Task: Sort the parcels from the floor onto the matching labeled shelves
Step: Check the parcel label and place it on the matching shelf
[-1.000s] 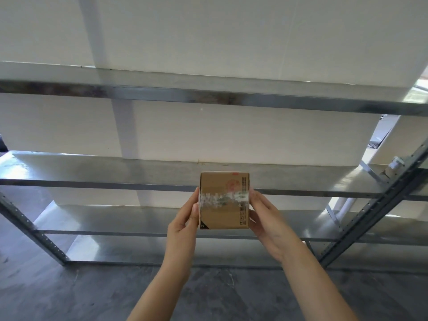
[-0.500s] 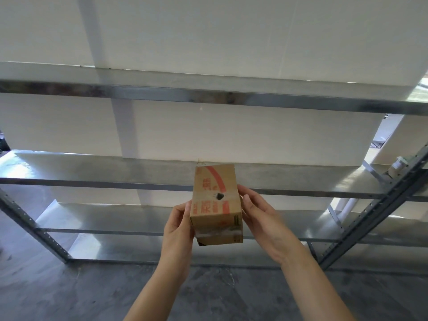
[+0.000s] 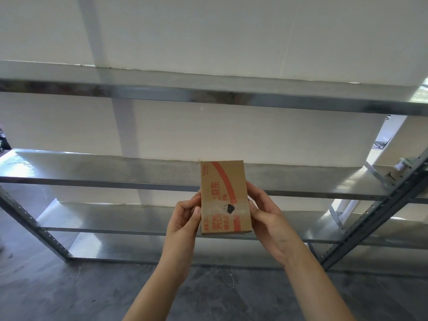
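Cardboard parcel [image 3: 224, 198] showing tan brown with red print and curved red stripe; shelves [image 3: 139, 167] appearing silver-grey; wall [image 3: 231, 31] reading cream; floor [image 3: 69, 293] dark grey.

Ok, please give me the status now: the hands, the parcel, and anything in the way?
Left hand and right hand grip the parcel by its sides. Parcel upright, in the air before the shelves. Nothing in the way.

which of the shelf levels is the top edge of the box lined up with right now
The second shelf from the top: the parcel's top edge overlaps its surface. The top shelf sits well above it.
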Demonstrator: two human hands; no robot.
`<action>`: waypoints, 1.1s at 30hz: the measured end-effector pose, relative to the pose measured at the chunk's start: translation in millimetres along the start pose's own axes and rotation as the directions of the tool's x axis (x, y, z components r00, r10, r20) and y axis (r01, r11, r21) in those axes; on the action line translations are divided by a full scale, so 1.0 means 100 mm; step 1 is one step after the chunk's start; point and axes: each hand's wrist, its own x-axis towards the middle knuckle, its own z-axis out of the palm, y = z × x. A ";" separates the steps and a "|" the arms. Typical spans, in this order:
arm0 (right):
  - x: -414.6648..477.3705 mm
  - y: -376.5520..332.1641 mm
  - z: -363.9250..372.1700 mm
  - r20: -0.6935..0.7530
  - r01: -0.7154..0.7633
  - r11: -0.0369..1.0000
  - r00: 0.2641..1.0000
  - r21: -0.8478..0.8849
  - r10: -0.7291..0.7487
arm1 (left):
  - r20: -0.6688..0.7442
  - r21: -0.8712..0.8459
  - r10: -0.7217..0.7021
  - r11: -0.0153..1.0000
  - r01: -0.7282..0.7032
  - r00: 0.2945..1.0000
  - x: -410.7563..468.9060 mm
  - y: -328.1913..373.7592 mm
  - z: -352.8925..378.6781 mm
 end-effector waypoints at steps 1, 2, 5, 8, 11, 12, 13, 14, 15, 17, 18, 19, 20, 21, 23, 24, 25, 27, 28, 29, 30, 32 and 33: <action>0.00 -0.01 0.00 -0.009 0.004 1.000 1.000 -0.002 -0.004 | 0.008 0.004 0.007 1.000 -0.007 1.000 0.00 0.01 0.00; 0.00 -0.02 0.00 -0.026 0.007 1.000 1.000 -0.003 -0.007 | 0.018 0.005 0.011 1.000 -0.011 1.000 -0.01 0.03 0.00; 0.00 -0.06 0.00 -0.075 -0.005 1.000 0.997 0.003 0.005 | 0.066 -0.007 0.002 1.000 -0.002 0.998 -0.05 0.10 0.05; 0.01 -0.09 -0.03 -0.082 -0.017 1.000 0.996 0.005 0.017 | 0.083 0.025 0.003 1.000 -0.005 0.997 -0.08 0.11 0.07; 0.03 -0.07 -0.07 -0.080 -0.024 1.000 0.996 0.010 0.025 | 0.093 0.030 -0.008 1.000 0.006 0.996 -0.08 0.09 0.06; 0.03 -0.06 -0.08 -0.078 -0.044 0.999 0.996 0.026 0.046 | 0.105 0.020 -0.012 1.000 0.010 0.994 -0.08 0.08 0.05; 0.03 -0.06 -0.08 -0.073 -0.070 0.996 0.995 0.048 0.074 | 0.117 0.009 -0.011 1.000 0.010 0.993 -0.08 0.08 0.05; 0.03 -0.05 -0.07 -0.074 -0.092 0.994 0.993 0.064 0.097 | 0.125 0.003 -0.008 1.000 0.007 0.992 -0.08 0.07 0.05; 0.02 -0.05 -0.05 -0.080 -0.106 0.992 0.991 0.070 0.111 | 0.128 0.000 -0.005 1.000 0.005 0.992 -0.08 0.07 0.05; 0.01 -0.07 0.00 -0.102 -0.107 0.992 0.988 0.063 0.113 | 0.114 0.000 0.004 1.000 -0.004 0.993 -0.08 0.04 0.05; 0.01 -0.07 0.01 -0.115 -0.097 0.994 0.988 0.051 0.103 | 0.100 0.006 0.008 1.000 -0.009 0.995 -0.08 0.02 0.04; 0.01 -0.08 0.01 -0.131 -0.084 0.996 0.987 0.035 0.088 | 0.089 0.017 0.011 1.000 -0.013 0.996 -0.08 0.01 0.04; 0.01 -0.09 0.01 -0.155 -0.069 0.997 0.985 0.020 0.072 | 0.086 0.028 0.015 0.999 -0.017 0.996 -0.09 0.00 0.04; 0.01 -0.10 0.01 -0.191 -0.056 0.998 0.980 0.008 0.056 | 0.088 0.039 0.018 0.999 -0.022 0.996 -0.09 -0.01 0.03; 0.01 -0.13 -0.01 -0.250 -0.041 0.999 0.967 0.007 0.042 | 0.099 0.042 0.023 0.999 -0.027 0.995 -0.08 -0.03 0.01; 0.00 -0.15 -0.02 -0.262 -0.037 0.999 0.964 0.010 0.038 | 0.104 0.027 0.019 0.999 -0.022 0.994 -0.07 -0.03 0.01; -0.01 -0.17 -0.03 -0.264 -0.029 1.000 0.964 0.012 0.031 | 0.109 0.002 0.018 1.000 -0.018 0.994 -0.06 -0.05 0.00; -0.01 -0.18 -0.05 -0.251 -0.013 1.000 0.968 0.012 0.016 | 0.102 -0.040 0.026 0.999 -0.022 0.994 -0.05 -0.07 -0.02; -0.02 -0.19 -0.06 -0.244 -0.008 1.000 0.970 0.013 0.011 | 0.089 -0.048 0.031 0.998 -0.027 0.996 -0.05 -0.07 -0.02; -0.02 -0.19 -0.06 -0.240 -0.004 1.000 0.971 0.012 0.006 | 0.071 -0.047 0.033 0.998 -0.030 0.997 -0.04 -0.08 -0.03; -0.02 -0.19 -0.06 -0.236 -0.002 1.000 0.972 0.002 0.002 | 0.055 -0.041 0.032 0.999 -0.030 0.998 -0.04 -0.09 -0.02; -0.04 -0.18 -0.05 -0.220 -0.001 0.999 0.975 -0.041 -0.008 | 0.046 -0.034 0.023 0.999 -0.022 0.999 -0.05 -0.08 -0.01; -0.04 -0.18 -0.04 -0.213 -0.001 0.998 0.977 -0.059 -0.011 | 0.050 -0.034 0.019 0.999 -0.017 0.999 -0.05 -0.08 -0.01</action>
